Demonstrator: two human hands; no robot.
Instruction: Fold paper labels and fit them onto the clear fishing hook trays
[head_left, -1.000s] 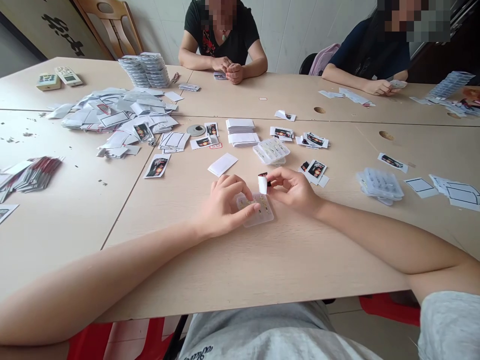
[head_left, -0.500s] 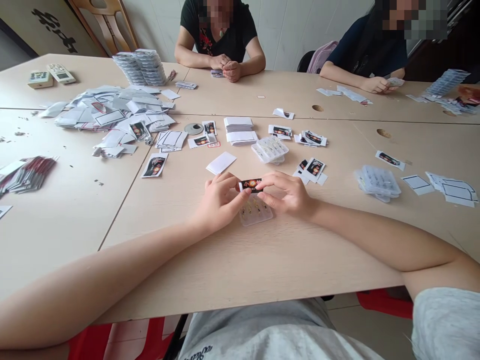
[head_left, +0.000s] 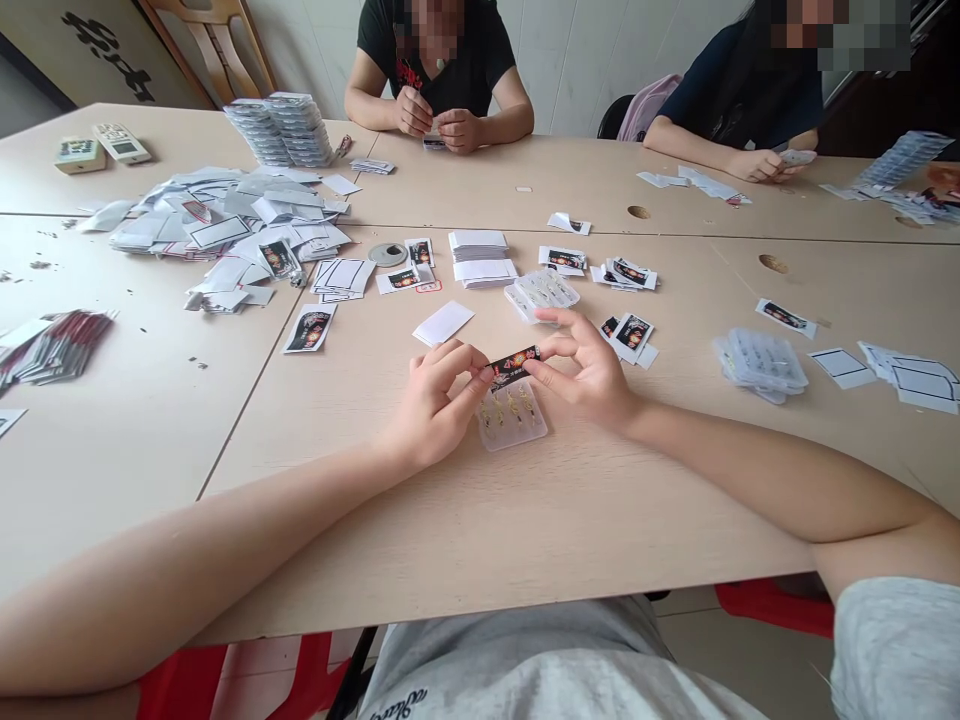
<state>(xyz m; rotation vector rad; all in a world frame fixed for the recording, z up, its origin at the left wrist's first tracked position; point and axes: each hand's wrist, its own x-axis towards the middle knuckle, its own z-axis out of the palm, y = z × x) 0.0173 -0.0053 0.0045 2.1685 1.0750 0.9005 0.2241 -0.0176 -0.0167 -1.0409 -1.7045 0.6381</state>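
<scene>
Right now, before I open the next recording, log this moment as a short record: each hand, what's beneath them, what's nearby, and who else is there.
left hand: pinches the left end of a black printed label strip
right hand: pinches the strip's right end
beneath hands: clear tray of small gold items
nearby: white card; stacked trays
others: co-worker and second co-worker across the table

Bright, even indoor light; faint shadows; edges slightly bowed.
</scene>
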